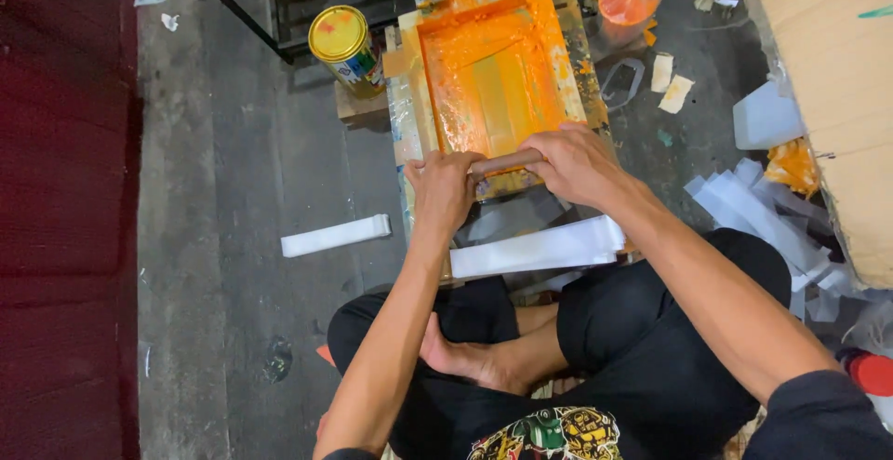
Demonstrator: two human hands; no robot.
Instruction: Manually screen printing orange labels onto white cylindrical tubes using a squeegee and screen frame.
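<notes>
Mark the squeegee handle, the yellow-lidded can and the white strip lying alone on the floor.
squeegee handle [507,161]: head view, on the bare wooden middle between the two hands.
yellow-lidded can [339,33]: head view, centre of the yellow lid.
white strip [335,235]: head view, mid-length of the strip.

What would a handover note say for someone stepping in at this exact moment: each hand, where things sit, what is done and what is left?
Left hand and right hand: both closed on the squeegee handle, at the near end of the printing screen.
Screen lies flat on the floor, orange ink spread across its mesh.
Yellow-lidded tin stands left of the screen; white paper strips lie between screen and knees.
Done: ink is spread over the mesh.
Left: cannot tell from this view.
</notes>
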